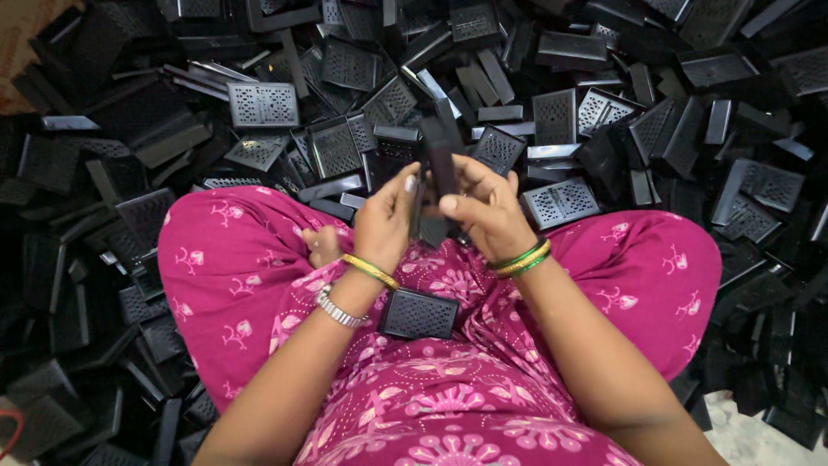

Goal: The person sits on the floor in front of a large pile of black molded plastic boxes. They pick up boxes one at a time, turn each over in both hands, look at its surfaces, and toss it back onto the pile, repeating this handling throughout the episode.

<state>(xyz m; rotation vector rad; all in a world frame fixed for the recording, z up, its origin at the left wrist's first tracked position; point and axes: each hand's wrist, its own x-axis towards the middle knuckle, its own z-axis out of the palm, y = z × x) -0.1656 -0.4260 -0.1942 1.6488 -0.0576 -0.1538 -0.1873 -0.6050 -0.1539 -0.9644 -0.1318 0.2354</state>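
I sit cross-legged in pink patterned clothes. My left hand (385,216) and my right hand (485,207) meet in front of me, both gripping a stack of black plastic pieces (440,164) held upright between them. My fingers hide the stack's lower part. One black perforated plastic piece (419,313) lies flat on my lap, just below the left wrist. Bangles ring both wrists.
A large heap of black perforated plastic pieces (263,104) surrounds me on the left, front and right. Bare pale floor (759,440) shows at the bottom right corner. A brown surface (21,34) shows at the top left.
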